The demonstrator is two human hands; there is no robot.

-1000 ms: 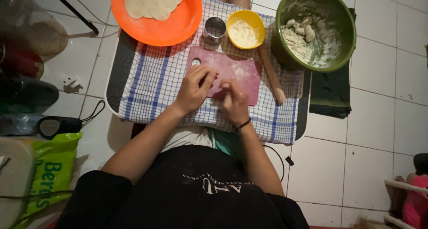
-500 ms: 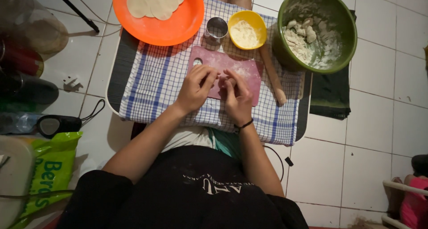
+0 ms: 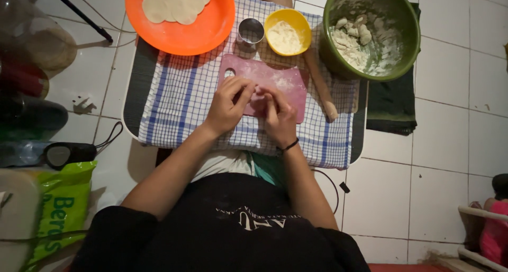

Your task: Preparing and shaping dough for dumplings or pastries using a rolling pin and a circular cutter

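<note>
My left hand (image 3: 226,105) and my right hand (image 3: 279,117) meet fingertip to fingertip over a pink cutting board (image 3: 288,81) dusted with flour. Both hands pinch a small piece of dough that the fingers mostly hide. A black band circles my right wrist. The board lies on a blue-and-white checked cloth (image 3: 169,105). A wooden rolling pin (image 3: 320,84) lies along the board's right edge.
An orange plate (image 3: 211,31) holds several flat dough rounds (image 3: 174,2) at the back left. A metal cup (image 3: 250,33), a yellow bowl of flour (image 3: 287,31) and a green bowl of dough lumps (image 3: 394,23) stand behind the board. Bottles, a green bag (image 3: 55,214) and a dark cloth (image 3: 390,108) lie on the tiled floor.
Both hands stay over the pink board. The fingertips have drawn closer together and shifted slightly around the dough.
</note>
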